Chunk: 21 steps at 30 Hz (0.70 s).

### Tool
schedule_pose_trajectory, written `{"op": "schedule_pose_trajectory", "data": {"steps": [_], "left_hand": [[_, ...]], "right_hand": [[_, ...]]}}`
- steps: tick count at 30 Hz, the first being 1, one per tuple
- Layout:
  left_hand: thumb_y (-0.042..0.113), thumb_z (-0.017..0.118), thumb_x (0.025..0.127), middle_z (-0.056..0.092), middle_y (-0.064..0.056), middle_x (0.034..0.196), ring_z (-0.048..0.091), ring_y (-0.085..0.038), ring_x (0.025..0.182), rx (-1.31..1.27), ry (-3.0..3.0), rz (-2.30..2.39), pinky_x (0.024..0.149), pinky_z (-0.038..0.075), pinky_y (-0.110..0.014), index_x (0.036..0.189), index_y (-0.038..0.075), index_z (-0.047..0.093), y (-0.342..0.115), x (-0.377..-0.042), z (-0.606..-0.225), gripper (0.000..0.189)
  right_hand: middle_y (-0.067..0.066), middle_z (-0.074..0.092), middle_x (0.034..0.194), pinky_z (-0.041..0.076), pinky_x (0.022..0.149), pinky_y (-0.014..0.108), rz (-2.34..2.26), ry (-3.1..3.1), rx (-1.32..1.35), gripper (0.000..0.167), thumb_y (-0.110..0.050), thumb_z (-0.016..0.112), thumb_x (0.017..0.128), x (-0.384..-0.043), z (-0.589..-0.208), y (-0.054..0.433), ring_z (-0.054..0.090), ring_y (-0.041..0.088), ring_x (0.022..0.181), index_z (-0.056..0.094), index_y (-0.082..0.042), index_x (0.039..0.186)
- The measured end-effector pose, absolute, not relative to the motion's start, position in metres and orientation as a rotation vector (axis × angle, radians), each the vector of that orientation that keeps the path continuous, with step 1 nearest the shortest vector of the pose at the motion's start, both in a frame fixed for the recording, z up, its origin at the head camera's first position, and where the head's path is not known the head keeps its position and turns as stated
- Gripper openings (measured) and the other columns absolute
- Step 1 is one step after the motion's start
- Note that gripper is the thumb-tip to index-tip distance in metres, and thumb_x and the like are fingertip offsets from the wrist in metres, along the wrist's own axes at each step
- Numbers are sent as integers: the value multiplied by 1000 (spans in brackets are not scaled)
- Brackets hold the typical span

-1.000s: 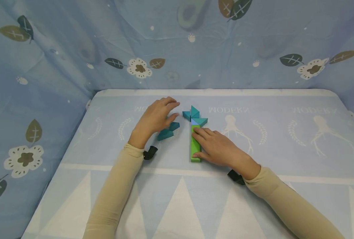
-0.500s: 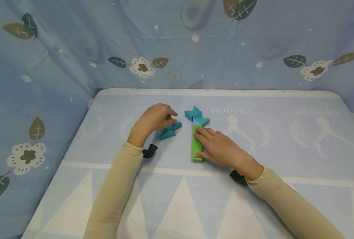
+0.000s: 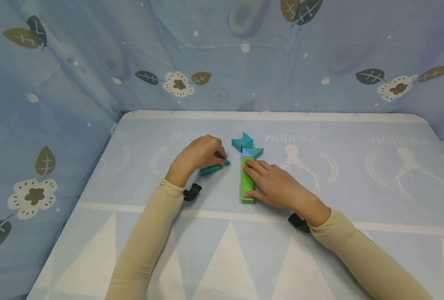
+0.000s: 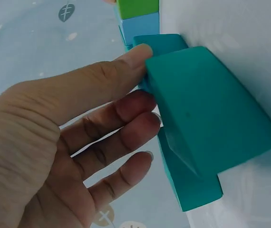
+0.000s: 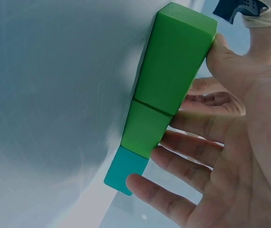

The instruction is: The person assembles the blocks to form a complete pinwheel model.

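The left hand (image 3: 198, 155) reaches down with curled fingers and pinches a small teal block (image 3: 227, 161) at its fingertips; the left wrist view hides part of this grip. The right hand (image 3: 270, 185) is spread, its fairly straight fingers resting along the right side of two green blocks (image 3: 247, 183), with the thumb at their near end.

Just beside the left hand, on the near side of its fingertips, lies a longer teal block (image 3: 210, 169). Whether it touches the small teal block cannot be told. Both are left of the green blocks and apart from them.

The green blocks lie end to end in a straight row running away from the person. At their far end sits a light blue piece (image 3: 245, 153), with a pointed teal piece (image 3: 257, 153) jutting to the right beside it. Beyond these, a teal triangle (image 3: 247, 141) points away from the person, and another teal piece (image 3: 236, 144) sticks out to its left.

A black device (image 3: 193, 192) shows at the left wrist, and a second black device (image 3: 298, 223) at the right. Beige sleeves (image 3: 143, 246) cover both forearms. Underneath is a pale blue and white table cover (image 3: 319, 250) printed with triangles, sprigs and lettering. Behind hangs a blue curtain (image 3: 214, 41) with flowers and leaves.
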<state>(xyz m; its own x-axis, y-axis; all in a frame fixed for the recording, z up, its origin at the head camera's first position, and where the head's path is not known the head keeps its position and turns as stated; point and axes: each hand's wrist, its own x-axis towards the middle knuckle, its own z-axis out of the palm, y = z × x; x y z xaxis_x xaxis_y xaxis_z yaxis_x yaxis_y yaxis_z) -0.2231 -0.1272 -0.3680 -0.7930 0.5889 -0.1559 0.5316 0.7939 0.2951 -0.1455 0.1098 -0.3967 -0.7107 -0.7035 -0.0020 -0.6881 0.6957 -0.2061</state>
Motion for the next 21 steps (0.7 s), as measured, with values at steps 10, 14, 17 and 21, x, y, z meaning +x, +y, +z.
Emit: {"op": "schedule_pose_trajectory", "data": {"steps": [10,14,17,21], "left_hand": [[17,79,84,71,-2,101,65,-17,93,845,2726,324,84,54,-32,105,12,78,-127,-221,-367,23],[19,77,86,71,-4,103,65,-18,93,845,2746,336,82,54,-33,109,12,77,-127,-221,-366,24],[22,73,90,69,-5,107,64,-20,94,870,2813,349,82,54,-34,114,11,75,-126,-221,-367,26],[28,64,97,62,-8,124,62,-25,108,953,2872,309,91,52,-40,125,11,69,-121,-221,-371,34]], "right_hand": [[13,40,153,46,101,49,-291,2818,-1157,74,-53,57,94,-145,-397,110,41,31,139,43,-3,147],[13,39,153,46,101,49,-288,2816,-1153,74,-53,57,94,-146,-397,111,41,31,139,42,-3,147],[13,39,153,46,101,50,-286,2814,-1151,75,-53,57,94,-146,-397,111,40,31,139,42,-3,147],[13,39,153,47,100,50,-283,2812,-1154,75,-53,57,94,-146,-397,111,41,31,139,42,-3,147]]}}
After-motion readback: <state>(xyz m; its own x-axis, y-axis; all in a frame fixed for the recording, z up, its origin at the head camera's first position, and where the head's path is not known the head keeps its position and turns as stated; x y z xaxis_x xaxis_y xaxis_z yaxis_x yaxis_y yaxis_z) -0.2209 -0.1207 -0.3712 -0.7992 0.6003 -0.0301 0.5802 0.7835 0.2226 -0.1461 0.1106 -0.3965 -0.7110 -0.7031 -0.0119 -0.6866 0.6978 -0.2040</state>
